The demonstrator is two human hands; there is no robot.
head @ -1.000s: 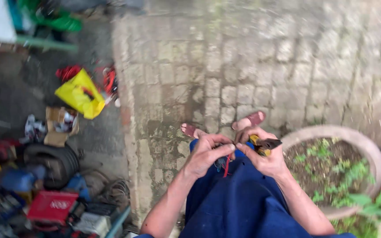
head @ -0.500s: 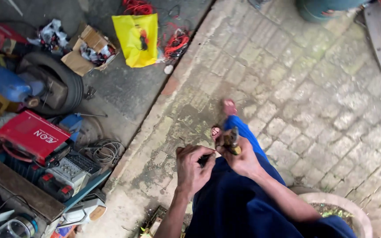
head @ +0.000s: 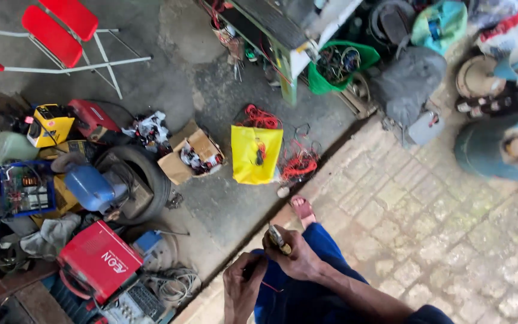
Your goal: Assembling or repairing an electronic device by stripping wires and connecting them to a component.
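**Hands at the lap above a cluttered workshop floor**

While the person sits with blue-trousered legs [head: 307, 294] stretched toward the paved edge, both hands meet just above the lap. Right hand [head: 298, 258]: fingers curled shut around a small plier-like hand tool [head: 277, 237], whose metal tip points up and away from the body. Left hand [head: 244, 285]: closed in a loose fist just beside the right, apparently pinching a thin red wire [head: 271, 287] that trails across the trousers; the exact pinch cannot be told. One pink sandal [head: 303, 210] lies at the border between brick paving [head: 439, 228] and concrete. Beyond it rest a yellow bag [head: 256, 155], tangled red wires [head: 298, 163] and an open cardboard box [head: 190, 153]. To the left stand a tyre [head: 151, 174], a blue jerrycan [head: 89, 187], a red welding machine [head: 100, 261] and a red folding chair [head: 61, 30].
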